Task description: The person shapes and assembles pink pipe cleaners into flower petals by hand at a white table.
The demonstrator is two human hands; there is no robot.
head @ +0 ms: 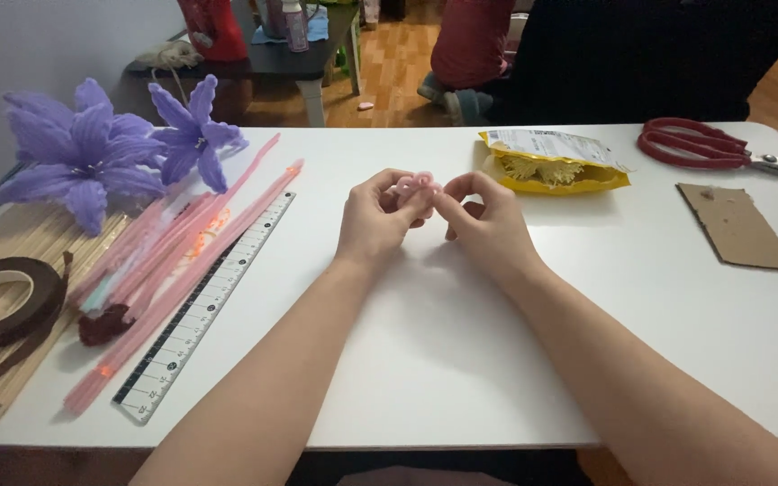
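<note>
Head-camera view: a small curled piece of pink pipe cleaner point(419, 183) is pinched between the fingertips of both hands above the middle of a white table point(461, 360). The left hand point(378, 219) is closed on it from one side, the right hand point(486, 220) from the other, with both forearms stretched over the tabletop. Just beyond the right hand, an opened yellow packet point(553, 162) is seen lying flat. Farther right, a piece of brown cardboard point(737, 227) and red-handled scissors point(700, 144) are laid near the table's edge. To the left, a bundle of long pink pipe cleaners point(173, 261) is spread beside a clear ruler point(204, 306). Purple artificial flowers point(101, 148) and a roll of brown tape point(2, 301) are placed at the far left.
</note>
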